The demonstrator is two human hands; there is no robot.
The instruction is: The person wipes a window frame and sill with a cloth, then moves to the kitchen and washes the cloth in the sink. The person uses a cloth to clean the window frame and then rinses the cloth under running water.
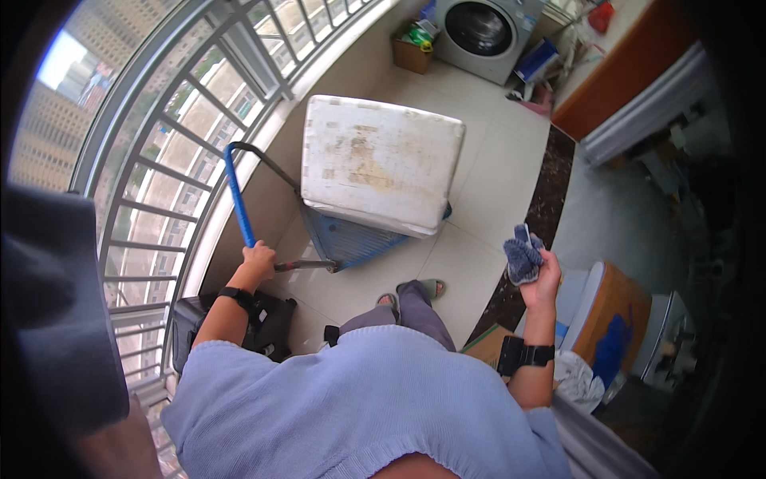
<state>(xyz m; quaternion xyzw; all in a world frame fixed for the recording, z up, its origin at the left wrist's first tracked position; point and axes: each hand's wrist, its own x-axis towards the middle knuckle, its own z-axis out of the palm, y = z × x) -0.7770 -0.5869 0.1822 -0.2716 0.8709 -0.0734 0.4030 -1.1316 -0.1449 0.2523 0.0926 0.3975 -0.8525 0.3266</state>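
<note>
My left hand [259, 263] grips the handle of a platform hand truck, where its blue padded sleeve [237, 197] meets the lower metal bar. The blue ribbed platform [353, 242] rests on the tiled floor. On it stands a large white foam box [383, 161], stained brown on top and covering much of the platform. Over to the right, my right hand [541, 281] holds a bunched dark blue cloth [522, 254] with a pale tag-like strip, held up clear of the truck.
Barred windows [173, 179] run along the left. A front-loading washing machine [482, 36] and a cardboard box [412, 48] stand at the far end. A black case [272, 323] sits by my left arm. A dark stone threshold [547, 179] crosses the floor at right, beside an orange-brown board [616, 305].
</note>
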